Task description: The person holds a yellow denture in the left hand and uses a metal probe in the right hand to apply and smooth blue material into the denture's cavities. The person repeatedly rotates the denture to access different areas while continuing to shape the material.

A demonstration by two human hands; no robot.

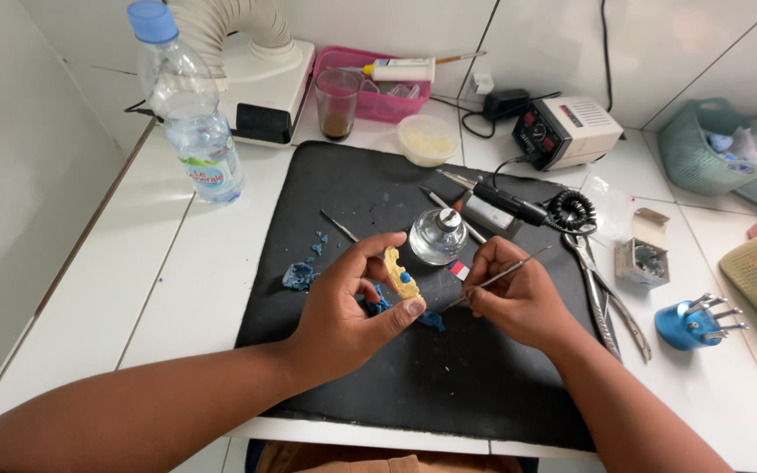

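The left hand (343, 307) pinches a yellow dental cast (402, 275) with blue wax above the black mat (449, 377); the right hand (519, 293) grips a thin metal tool (494, 278) pointed at it. Beyond stand a glass burner (438, 235) and a water bottle (190, 109) on the tabletop (177, 263).

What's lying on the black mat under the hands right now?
On the black mat: blue wax bits, a glass burner. The left hand covers whatever lies beneath it.

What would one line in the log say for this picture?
left hand: holds yellow mould with blue wax | right hand: holds thin metal tool, tip near mould | under: black mat | behind: glass burner
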